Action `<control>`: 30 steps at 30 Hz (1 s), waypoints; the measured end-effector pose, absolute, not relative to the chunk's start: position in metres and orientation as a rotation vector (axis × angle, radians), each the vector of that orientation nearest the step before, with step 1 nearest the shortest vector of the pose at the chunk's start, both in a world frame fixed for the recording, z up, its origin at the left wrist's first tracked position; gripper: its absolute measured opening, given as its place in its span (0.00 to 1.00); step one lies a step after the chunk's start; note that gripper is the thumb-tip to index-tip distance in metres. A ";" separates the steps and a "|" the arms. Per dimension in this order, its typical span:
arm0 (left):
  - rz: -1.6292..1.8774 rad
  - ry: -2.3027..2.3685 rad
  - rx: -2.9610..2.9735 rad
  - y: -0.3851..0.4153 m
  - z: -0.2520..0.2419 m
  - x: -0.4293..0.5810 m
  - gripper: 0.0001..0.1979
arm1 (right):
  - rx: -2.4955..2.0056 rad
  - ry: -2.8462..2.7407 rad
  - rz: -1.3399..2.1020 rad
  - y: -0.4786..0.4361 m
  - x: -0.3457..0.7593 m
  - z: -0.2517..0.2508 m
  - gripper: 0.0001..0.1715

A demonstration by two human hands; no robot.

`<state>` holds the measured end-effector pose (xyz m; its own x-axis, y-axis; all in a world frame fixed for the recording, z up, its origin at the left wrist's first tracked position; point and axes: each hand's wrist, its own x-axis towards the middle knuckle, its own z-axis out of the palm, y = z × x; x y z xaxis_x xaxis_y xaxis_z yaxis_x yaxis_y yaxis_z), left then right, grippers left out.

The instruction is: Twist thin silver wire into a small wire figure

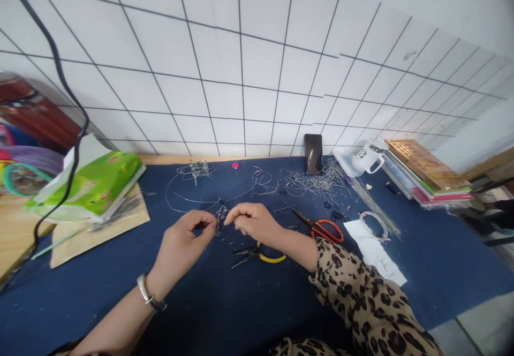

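Note:
Both my hands meet over the blue cloth point(209, 302) in the middle of the table. My left hand point(182, 241) and my right hand point(252, 221) each pinch one side of a small tangle of thin wire point(221, 216) held between their fingertips. A silver bracelet sits on my left wrist. My right arm wears a leopard-print sleeve. Just below my right hand lie yellow-handled pliers point(257, 254). Orange-handled scissors point(323, 228) lie to its right.
Loose wires point(309, 182) and a small wire piece point(198, 169) are scattered at the back. A black phone point(313, 154) leans on the tiled wall. A white mug point(369, 157), stacked books point(425, 176), white paper point(375, 251), a green packet point(90, 187) and a hanging black cable point(60, 83) surround the cloth.

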<state>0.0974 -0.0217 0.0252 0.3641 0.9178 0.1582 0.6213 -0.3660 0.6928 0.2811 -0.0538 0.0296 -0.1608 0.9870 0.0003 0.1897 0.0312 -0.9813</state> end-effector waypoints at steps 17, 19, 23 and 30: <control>1.032 1.282 2.048 -0.020 0.018 0.105 0.04 | -1.195 -1.419 1.143 -0.042 0.282 0.011 0.15; 1.050 1.265 2.053 -0.020 0.017 0.106 0.04 | -1.191 -1.468 1.099 -0.041 0.281 0.010 0.14; 1.060 1.249 2.065 -0.021 0.017 0.108 0.05 | -1.181 -1.540 0.962 -0.042 0.281 0.010 0.13; 1.030 1.238 2.069 -0.024 0.018 0.112 0.05 | -1.183 -1.588 0.746 -0.046 0.280 0.024 0.13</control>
<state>0.1115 -0.0243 0.0181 0.2953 0.8911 0.3447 0.5006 -0.4516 0.7385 0.2799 -0.0465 0.0237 -0.0437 0.9386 0.3423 0.3360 0.3365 -0.8797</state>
